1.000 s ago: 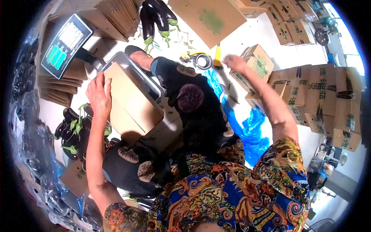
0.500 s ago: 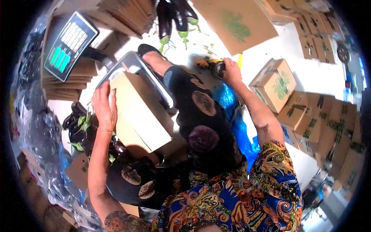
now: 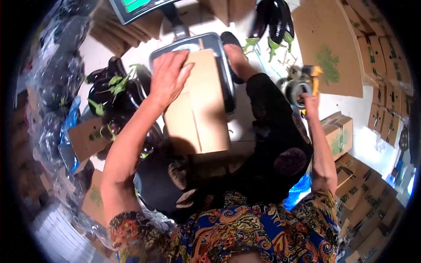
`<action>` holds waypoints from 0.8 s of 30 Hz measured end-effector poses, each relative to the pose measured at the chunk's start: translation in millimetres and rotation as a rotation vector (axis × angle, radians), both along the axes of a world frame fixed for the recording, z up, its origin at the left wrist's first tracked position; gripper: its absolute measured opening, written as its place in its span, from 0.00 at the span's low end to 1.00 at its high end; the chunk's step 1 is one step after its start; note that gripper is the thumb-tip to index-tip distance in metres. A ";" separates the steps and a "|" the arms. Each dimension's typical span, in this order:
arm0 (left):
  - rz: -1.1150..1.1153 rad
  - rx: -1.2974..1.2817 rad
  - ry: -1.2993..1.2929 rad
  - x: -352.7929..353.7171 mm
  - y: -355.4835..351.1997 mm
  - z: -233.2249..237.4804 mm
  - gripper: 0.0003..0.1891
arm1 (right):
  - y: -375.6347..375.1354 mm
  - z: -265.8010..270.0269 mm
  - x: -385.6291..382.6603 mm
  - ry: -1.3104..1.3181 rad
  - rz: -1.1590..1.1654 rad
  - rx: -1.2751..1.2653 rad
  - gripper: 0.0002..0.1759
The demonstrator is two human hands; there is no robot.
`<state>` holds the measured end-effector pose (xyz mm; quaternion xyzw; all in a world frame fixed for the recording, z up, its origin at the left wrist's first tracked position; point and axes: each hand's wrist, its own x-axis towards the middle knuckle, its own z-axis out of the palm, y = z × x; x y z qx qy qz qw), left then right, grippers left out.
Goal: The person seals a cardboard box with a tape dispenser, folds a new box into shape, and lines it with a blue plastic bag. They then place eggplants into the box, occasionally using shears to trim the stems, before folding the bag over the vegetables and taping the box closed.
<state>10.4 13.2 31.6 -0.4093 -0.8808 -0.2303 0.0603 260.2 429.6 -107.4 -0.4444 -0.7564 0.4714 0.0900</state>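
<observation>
A closed cardboard box lies lengthwise on the platform of a scale, in front of my body. My left hand rests flat on the box's upper left part, fingers stretched and thumb apart. At the right, my right hand is wrapped round a tape dispenser with a yellow part and a roll of tape. The dispenser is blurred and held clear of the box, beyond my knee.
Eggplants are heaped left of the box; more eggplants lie at the top. The scale's display stands at upper left. Flat cardboard, a taped box and stacked boxes are on the right.
The view has swung left. My right hand has lifted the tape dispenser from near the floor by the leg. My left hand has shifted from the box's side edge onto its top.
</observation>
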 end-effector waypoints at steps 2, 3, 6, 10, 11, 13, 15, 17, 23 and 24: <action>-0.021 0.044 0.025 -0.7 0.7 -1.4 0.18 | -25.5 96.6 -23.1 0.384 -0.048 -0.268 0.18; -0.023 0.042 0.029 -0.3 1.1 -1.9 0.18 | -41.4 140.3 -34.6 0.435 -0.056 -0.308 0.15; -0.023 0.069 0.035 -2.4 -3.8 -10.6 0.18 | -67.9 220.1 -51.7 0.670 0.028 -0.557 0.16; -0.009 0.079 0.028 -2.2 -4.5 -17.5 0.18 | -107.3 262.6 -70.5 0.615 0.387 -0.574 0.25; -0.003 0.102 0.049 -2.3 -5.2 -19.6 0.18 | -115.0 260.3 -74.6 0.523 0.408 -0.466 0.34; 0.008 0.101 0.062 -2.9 -8.5 -21.8 0.18 | -164.5 271.8 -86.0 0.477 0.467 -0.257 0.43; 0.004 0.152 0.079 -4.7 -8.9 -24.4 0.18 | -186.8 262.0 -95.4 0.448 0.599 -0.066 0.45; -0.002 0.186 0.081 -4.5 -8.4 -26.3 0.19 | -225.9 290.0 -109.1 0.197 0.808 0.000 0.42; -0.087 0.278 0.084 -8.2 -11.4 -29.2 0.18 | -262.6 229.6 -145.7 0.196 1.177 0.411 0.36; -0.079 0.331 0.149 -5.9 -6.8 -28.5 0.17 | -265.2 221.6 -150.8 0.193 1.238 0.491 0.36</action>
